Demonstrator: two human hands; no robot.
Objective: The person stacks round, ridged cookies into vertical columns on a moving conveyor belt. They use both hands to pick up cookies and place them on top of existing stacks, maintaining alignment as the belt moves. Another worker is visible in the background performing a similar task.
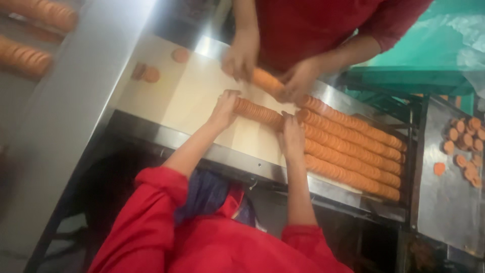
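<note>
- A cream conveyor belt [197,96] in a steel frame carries the things.
- Long rows of orange biscuits [353,151], packed on edge, lie side by side along it.
- Three loose biscuits [146,73] lie near its far end.
- A steel tabletop [444,207] beside it bears scattered biscuits [465,146].

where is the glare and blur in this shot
Head view: white glare washes out the metal frame at the top; the whole frame is soft, with the left hand and right hand on the biscuit stack blurred, and loose biscuits at right hazy.
</note>
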